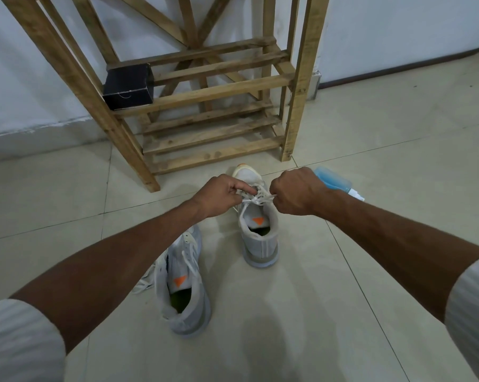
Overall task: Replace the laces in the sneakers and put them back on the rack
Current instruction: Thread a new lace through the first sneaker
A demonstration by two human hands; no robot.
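Observation:
Two grey sneakers stand on the tiled floor in front of a wooden rack. The far sneaker points toward the rack, its white lace stretched across the top eyelets. My left hand pinches one lace end at the sneaker's left side. My right hand is curled round the other end at the right side. The near sneaker sits under my left forearm, with loose white lace spilling to its left.
A black box sits on the rack's middle shelf at the left. A blue spray bottle lies on the floor behind my right hand. White walls rise behind the rack.

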